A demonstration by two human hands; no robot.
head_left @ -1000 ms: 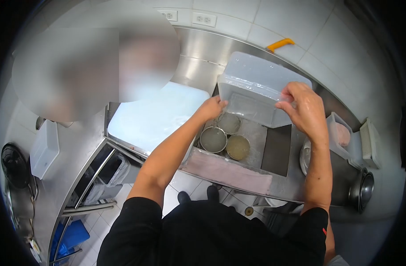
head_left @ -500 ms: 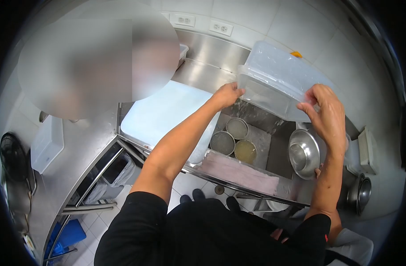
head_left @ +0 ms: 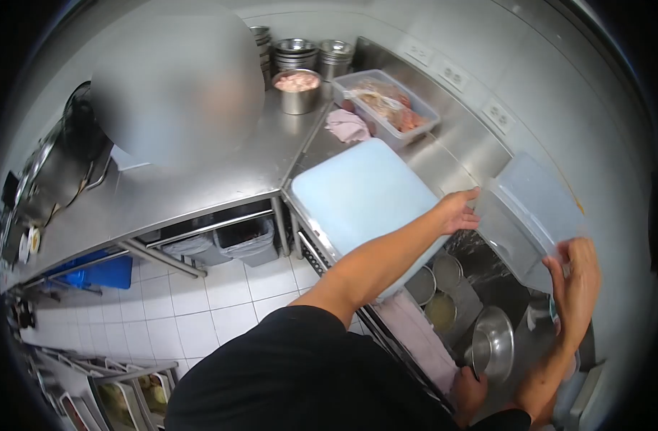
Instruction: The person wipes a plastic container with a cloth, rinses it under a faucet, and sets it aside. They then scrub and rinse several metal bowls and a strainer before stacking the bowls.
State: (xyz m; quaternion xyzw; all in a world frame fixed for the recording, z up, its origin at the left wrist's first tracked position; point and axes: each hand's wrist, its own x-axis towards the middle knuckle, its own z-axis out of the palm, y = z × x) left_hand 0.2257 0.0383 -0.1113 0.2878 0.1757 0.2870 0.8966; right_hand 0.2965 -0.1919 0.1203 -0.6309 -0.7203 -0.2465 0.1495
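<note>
A clear plastic container (head_left: 508, 233) is held tilted on its side above the sink (head_left: 469, 294). My left hand (head_left: 458, 213) grips its near left end, and my right hand (head_left: 577, 276) grips the right end with bent fingers. Water drips below it. Three round metal containers (head_left: 441, 314) stand in the sink under it. Close to my right arm, another person's hand (head_left: 469, 388) is at the rim of a shiny metal bowl (head_left: 496, 345).
A pale blue cutting board (head_left: 365, 194) lies left of the sink, and a pink cloth (head_left: 419, 341) covers the front edge. Behind stand a plastic bin of bagged meat (head_left: 386, 108) and a pot of pink pieces (head_left: 297, 82). A co-worker stands across the steel counter (head_left: 221, 183).
My view has swung left, showing more counter and floor. The container stays in both hands over the sink. The other person's hand at the bowl shows more now.
</note>
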